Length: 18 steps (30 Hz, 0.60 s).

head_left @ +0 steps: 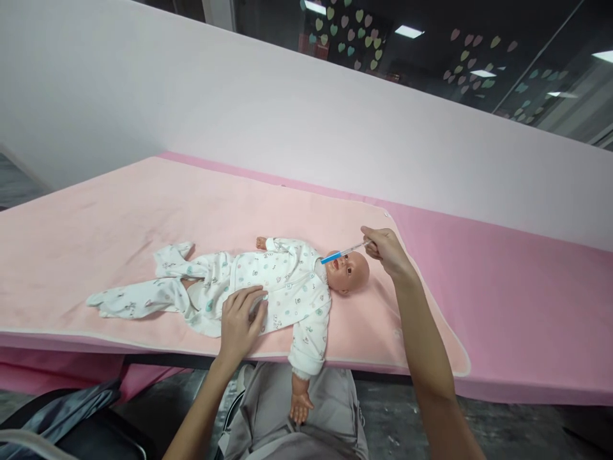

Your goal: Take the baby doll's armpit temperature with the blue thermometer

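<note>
A bald baby doll in white patterned clothes lies on its back on a peach mat, head to the right. My right hand is closed on the clear end of a thin thermometer-like stick, whose blue end is over the doll's face and collar. Fingers slightly curved and apart, my left hand rests on the doll's lower torso and holds nothing. One doll arm hangs over the table's front edge; the other is stretched toward the wall.
The peach mat covers a pink table against a white partition. Dark glass with heart stickers is above it. A grey bag or garment is below the front edge, and a black chair is at the lower left.
</note>
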Available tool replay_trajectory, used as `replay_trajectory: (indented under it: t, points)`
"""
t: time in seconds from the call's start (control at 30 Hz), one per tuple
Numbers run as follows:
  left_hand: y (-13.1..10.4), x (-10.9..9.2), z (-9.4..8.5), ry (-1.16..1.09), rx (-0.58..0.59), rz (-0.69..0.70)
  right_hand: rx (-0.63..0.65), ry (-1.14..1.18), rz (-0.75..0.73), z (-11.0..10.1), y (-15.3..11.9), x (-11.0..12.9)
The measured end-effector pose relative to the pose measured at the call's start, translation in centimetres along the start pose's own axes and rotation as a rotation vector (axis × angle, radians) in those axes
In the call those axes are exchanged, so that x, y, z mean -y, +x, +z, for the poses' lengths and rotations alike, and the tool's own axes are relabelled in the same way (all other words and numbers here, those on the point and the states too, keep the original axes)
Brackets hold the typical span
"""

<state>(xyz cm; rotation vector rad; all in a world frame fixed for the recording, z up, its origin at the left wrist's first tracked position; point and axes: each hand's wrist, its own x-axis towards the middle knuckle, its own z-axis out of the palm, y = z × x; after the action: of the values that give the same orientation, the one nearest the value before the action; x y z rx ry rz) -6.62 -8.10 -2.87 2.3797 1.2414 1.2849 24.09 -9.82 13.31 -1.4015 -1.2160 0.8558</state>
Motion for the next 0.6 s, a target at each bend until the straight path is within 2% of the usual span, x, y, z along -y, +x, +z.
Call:
replay_trajectory:
  t: [0.2,0.33,0.43,0.6]
  points:
    - [0.0,-0.1,0.0,0.001,0.003,-0.001,0.105,0.016,-0.009,-0.4,0.0,0.2]
    - [0.0,-0.1,0.0,0.008,0.004,0.003,-0.048,0.023,-0.022,-1.0,1.3,-0.5]
    - [0.1,-0.1,0.0,0.012,0.006,0.001,-0.011,-0.018,0.013,-1.4,1.8,-0.4]
    - [0.1,0.0,-0.1,0.006,0.003,0.019,0.017,-0.155,-0.018,-1.5,1.0,0.3]
